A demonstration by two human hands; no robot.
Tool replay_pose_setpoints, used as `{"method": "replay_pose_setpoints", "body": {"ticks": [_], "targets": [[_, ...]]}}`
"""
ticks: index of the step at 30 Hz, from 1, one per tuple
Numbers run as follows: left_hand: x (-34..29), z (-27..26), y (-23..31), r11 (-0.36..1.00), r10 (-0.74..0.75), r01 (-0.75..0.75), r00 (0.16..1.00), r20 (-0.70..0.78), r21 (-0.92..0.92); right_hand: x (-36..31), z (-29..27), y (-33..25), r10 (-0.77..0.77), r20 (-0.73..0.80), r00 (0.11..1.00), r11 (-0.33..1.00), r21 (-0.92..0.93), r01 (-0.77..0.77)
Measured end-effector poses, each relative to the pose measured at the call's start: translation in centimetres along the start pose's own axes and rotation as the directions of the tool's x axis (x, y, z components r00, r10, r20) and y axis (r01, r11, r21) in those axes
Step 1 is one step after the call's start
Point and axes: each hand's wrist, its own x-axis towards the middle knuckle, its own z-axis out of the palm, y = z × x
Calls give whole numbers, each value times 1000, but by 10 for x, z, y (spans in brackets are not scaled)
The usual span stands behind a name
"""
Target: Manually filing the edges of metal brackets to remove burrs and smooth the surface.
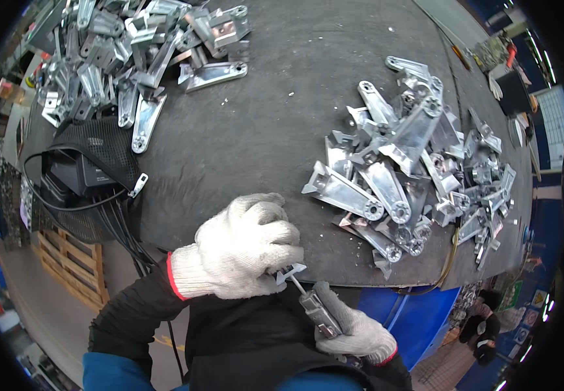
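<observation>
My left hand (246, 244), in a white knit glove with a red cuff, is closed around a small silver metal bracket (288, 274) at the table's near edge. Most of that bracket is hidden under the fingers. My right hand (358, 330), gloved too, grips a grey handheld deburring tool (318, 314) with a thin shaft. The shaft's tip reaches the bracket's exposed end; whether it touches cannot be made out. Beyond my right hand lies a heap of shiny cast brackets (386, 182). A second heap of brackets (132, 55) covers the far left.
A black mesh bag (93, 146) with a dark device and cables sits at the table's left edge. A blue bin (415, 319) stands below the near right edge, where a thin hose (452, 257) hangs. A wooden pallet (70, 264) lies at left; another person (480, 329) is at far right.
</observation>
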Motion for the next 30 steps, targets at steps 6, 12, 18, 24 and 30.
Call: {"method": "replay_pose_setpoints", "body": {"ticks": [6,12,18,24,30], "targets": [[4,-2,1,1000,-6,6,1000,-3,-17,-3,35,28,79,-213,974,997,34,-73],[2,-3,0,1000,-5,4,999,52,18,0,29,-4,48,-200,979,920,-373,-121],[2,0,0,1000,25,-25,1000,-2,18,0,28,-2,383,-50,922,771,-533,-349],[3,-1,2,1000,-11,11,1000,20,13,-18,30,-48,334,-232,913,771,-490,-407],[0,-4,4,999,18,-19,999,28,29,-3,22,-41,241,-37,970,970,-3,-241]]}}
